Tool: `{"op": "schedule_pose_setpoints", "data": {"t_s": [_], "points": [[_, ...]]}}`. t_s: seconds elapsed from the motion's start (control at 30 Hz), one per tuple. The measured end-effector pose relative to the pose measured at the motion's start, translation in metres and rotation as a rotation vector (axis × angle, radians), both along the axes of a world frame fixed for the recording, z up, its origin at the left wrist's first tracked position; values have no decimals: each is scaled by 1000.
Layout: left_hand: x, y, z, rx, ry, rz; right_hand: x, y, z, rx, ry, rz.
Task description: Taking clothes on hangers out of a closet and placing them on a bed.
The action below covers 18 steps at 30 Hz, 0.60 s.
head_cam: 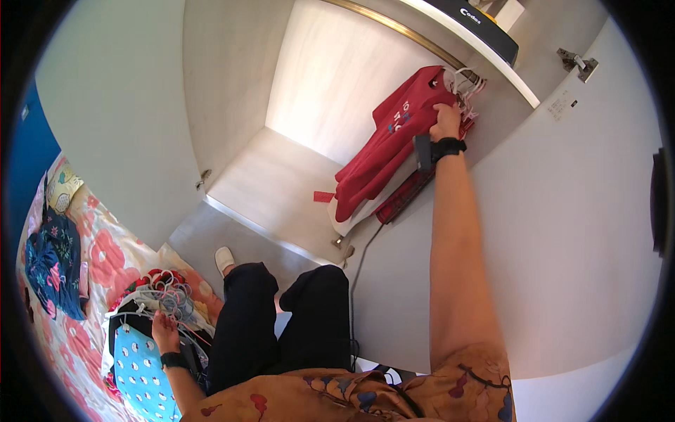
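A red shirt (403,132) with a printed front hangs at the right end of the wardrobe rail. My right hand (447,122) grips its upper edge, just below several hangers (469,95). White cloth shows beneath the red one, and part of a dark red item (403,198) is visible behind it. Down at the left, my left hand (166,332) lies by a heap of clothes hangers (171,298) on the bed. Its fingertips meet a white hanger; whether they close around it is unclear. Light blue patterned cloth (140,369) lies beside that hand.
A brass-coloured rail (395,26) crosses the open wardrobe under a white shelf (485,53) bearing a black Codos box (477,24). Wardrobe doors flank me at left (116,105) and right (559,211). A black cable (361,264) runs down near my leg. Dark floral clothing (55,258) lies on the flowered bedsheet (108,253).
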<state>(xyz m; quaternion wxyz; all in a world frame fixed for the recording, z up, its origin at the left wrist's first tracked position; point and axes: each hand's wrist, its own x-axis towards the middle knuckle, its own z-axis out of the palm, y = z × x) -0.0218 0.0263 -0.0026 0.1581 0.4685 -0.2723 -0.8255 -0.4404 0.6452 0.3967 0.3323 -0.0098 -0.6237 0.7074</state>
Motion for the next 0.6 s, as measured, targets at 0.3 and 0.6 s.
{"op": "schedule_pose_setpoints", "data": {"t_s": [0.3,0.6], "points": [[-1,4,11,50,96,-38,115,-92,-89,-53,38,132],[16,15,40,101,192,-62,241,-146,-112,-65,-33,261]]}}
